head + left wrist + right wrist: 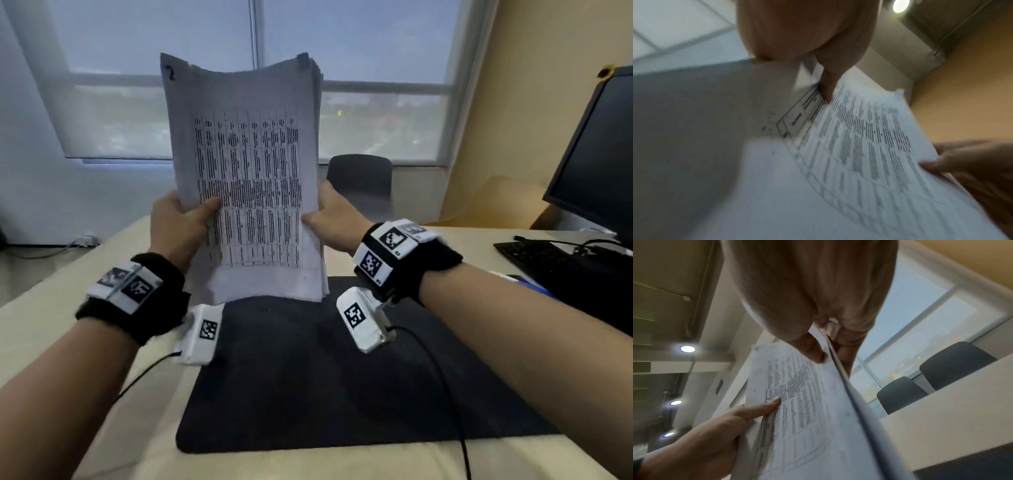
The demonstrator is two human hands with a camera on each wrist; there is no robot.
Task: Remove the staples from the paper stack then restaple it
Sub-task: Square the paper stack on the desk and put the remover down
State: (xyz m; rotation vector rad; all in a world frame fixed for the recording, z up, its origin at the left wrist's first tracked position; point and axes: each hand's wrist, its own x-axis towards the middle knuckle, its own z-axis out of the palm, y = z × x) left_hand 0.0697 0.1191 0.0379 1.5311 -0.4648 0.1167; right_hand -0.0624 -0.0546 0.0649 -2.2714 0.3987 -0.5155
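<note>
Head view: both hands, left hand (pixel 178 219) and right hand (pixel 334 214), pinch a thick, floppy white printed paper stack (pixel 245 178) upright above a black desk mat (pixel 308 377); side-edge grips suit it.

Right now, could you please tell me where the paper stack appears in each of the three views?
Head: paper stack upright at centre, above the black mat.
Left wrist: paper stack fills the lower middle and right, blurred.
Right wrist: paper stack slants across the centre, seen nearly edge-on.
Shared landmark: the left hand gripping the stack's edge, thumb on the printed table.
</note>
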